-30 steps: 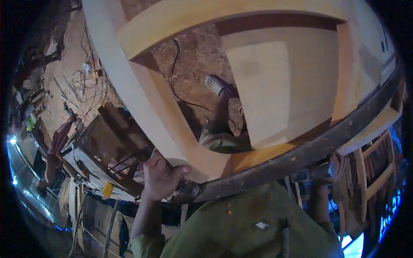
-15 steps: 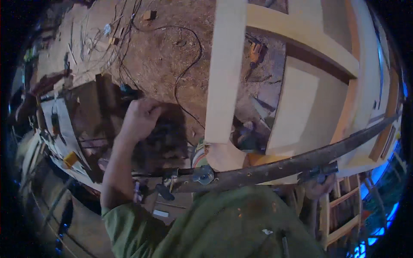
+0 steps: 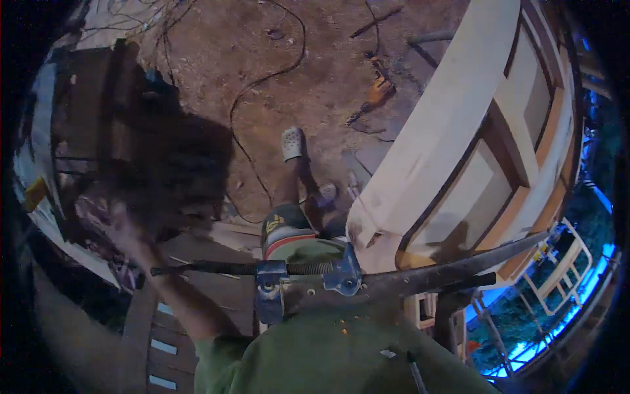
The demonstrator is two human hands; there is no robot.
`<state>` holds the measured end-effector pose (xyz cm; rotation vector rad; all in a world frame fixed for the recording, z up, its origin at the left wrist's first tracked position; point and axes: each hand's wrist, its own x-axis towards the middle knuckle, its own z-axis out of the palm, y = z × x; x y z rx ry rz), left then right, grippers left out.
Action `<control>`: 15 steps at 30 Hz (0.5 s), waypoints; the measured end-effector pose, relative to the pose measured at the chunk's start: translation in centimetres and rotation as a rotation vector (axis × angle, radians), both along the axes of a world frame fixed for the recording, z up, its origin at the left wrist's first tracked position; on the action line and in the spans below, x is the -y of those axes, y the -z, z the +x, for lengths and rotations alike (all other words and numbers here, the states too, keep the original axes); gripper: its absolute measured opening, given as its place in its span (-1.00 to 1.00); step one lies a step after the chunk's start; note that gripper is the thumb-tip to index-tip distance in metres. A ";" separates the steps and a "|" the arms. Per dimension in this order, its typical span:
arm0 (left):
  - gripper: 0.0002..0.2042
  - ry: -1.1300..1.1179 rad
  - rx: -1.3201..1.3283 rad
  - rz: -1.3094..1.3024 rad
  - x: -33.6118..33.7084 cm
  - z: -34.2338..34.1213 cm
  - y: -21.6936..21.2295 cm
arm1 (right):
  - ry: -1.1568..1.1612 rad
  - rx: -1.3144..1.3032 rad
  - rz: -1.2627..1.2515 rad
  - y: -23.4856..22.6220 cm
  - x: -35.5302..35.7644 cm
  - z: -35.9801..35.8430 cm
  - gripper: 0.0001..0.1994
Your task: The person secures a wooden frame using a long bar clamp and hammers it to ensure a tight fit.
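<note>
A long metal bar clamp (image 3: 420, 279) crosses in front of my body, with a threaded screw and blue jaws at its left end. It lies along the near end of a pale wooden panelled frame (image 3: 426, 138), which looks like a door. My left hand (image 3: 121, 226) is out to the left, beside a dark bench; motion and shadow smear its fingers. Below the right part of the bar is my right hand (image 3: 453, 305), dark and close against it. Its fingers are hidden, so its grip cannot be made out.
An orange power drill (image 3: 378, 90) lies on the dirt floor beyond the frame, and a black cable (image 3: 233, 108) winds across the ground. At left stands the cluttered dark bench (image 3: 82, 111). My feet in light clogs (image 3: 292, 143) are beside the frame. Another wooden frame (image 3: 558, 269) stands at right.
My view has turned, and the wooden frame now appears slanted to the right. My left hand has moved left and down, toward the bench. The clamp's screw end shows more fully.
</note>
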<state>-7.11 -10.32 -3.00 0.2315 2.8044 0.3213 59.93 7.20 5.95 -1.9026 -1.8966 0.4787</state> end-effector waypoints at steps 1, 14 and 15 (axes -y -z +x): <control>-0.73 -0.040 0.169 -0.071 0.6 1.4 3.3 | 0.024 -0.051 -0.028 -0.1 0.0 -0.2 -0.49; -0.49 0.422 1.652 0.965 -18.8 22.4 5.8 | 0.243 -0.505 -0.143 -0.2 0.2 1.6 -0.60; -0.44 0.618 1.544 0.848 -19.5 21.9 5.2 | 0.085 0.035 -0.099 0.3 1.2 8.1 -0.67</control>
